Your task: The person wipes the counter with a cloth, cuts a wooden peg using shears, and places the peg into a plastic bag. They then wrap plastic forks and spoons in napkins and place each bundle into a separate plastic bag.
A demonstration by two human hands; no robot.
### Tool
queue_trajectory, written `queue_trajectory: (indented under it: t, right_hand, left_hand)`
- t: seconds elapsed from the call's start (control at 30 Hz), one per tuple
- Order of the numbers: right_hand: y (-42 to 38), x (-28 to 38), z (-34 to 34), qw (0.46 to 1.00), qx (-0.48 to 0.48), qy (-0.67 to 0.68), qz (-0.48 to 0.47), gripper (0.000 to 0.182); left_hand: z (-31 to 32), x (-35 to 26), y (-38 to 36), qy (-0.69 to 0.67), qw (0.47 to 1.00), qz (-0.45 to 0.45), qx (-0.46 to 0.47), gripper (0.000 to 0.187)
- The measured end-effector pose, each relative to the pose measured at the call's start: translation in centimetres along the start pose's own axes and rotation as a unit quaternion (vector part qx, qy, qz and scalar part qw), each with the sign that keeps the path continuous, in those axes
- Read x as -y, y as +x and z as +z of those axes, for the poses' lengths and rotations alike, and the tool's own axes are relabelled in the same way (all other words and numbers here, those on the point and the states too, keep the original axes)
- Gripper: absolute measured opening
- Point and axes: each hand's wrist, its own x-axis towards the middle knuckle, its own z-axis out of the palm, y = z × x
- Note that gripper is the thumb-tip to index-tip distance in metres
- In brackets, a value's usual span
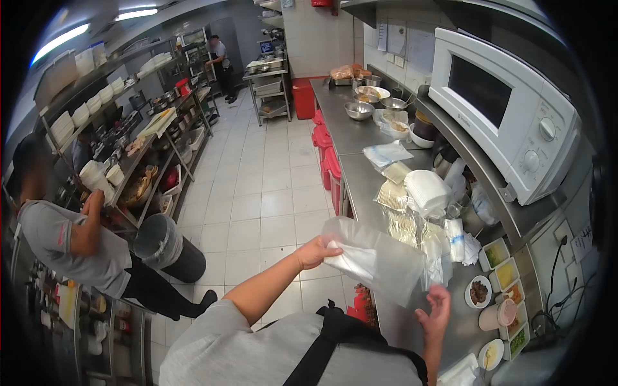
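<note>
My left hand (313,253) is closed on the edge of a clear plastic bag (398,270), fingers pinched at its left end. A white folded sheet (355,259) shows in or against the bag close to that hand. The bag stretches to the right, over the edge of the steel counter (402,318). Beside the bag's lower right corner, my right hand (436,311) is raised over the counter, fingers loosely curled and thumb apart, with nothing in it. Just beyond the bag lie several clear-wrapped packets (402,225) and a white plastic bundle (427,192).
To the right are a bowl of dark meat (478,292), a pink cup (496,316) and food tubs (504,273). A microwave (505,109) stands on a shelf above. At left, a person (77,238) stands by a black bin (170,248); another person (221,64) is farther back.
</note>
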Motion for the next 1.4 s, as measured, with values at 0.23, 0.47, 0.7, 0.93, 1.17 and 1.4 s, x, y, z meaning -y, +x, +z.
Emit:
queue_trajectory:
  t: [0.23,0.47,0.7,0.93,1.17,1.4]
  right_hand:
    - [0.7,2.1,8.6,0.969,-0.083,0.200,0.122,0.082]
    - [0.5,-1.1,7.6,0.960,-0.051,0.243,0.130,0.053]
    - [-0.8,-1.3,7.3,0.957,-0.006,0.187,0.221,0.026]
    - [-1.8,-4.8,2.1,0.978,-0.040,-0.101,0.180,0.024]
    - [7.6,10.0,4.8,0.915,0.285,-0.275,-0.082,0.030]
    - [7.3,7.3,-1.5,0.920,0.289,-0.228,0.131,0.022]
  left_hand:
    - [0.3,0.3,-1.9,0.002,1.000,-0.001,-0.017,0.038]
    - [-0.1,-1.0,-3.6,0.215,0.970,-0.097,-0.060,0.040]
    - [-1.4,2.6,-3.6,-0.006,0.998,-0.039,-0.044,0.033]
    - [-3.1,3.8,-1.6,0.169,0.982,-0.050,0.066,0.029]
    - [0.7,-1.0,0.4,0.208,0.956,-0.089,0.185,0.027]
    - [-3.3,-2.9,0.3,0.216,0.970,-0.013,0.114,0.031]
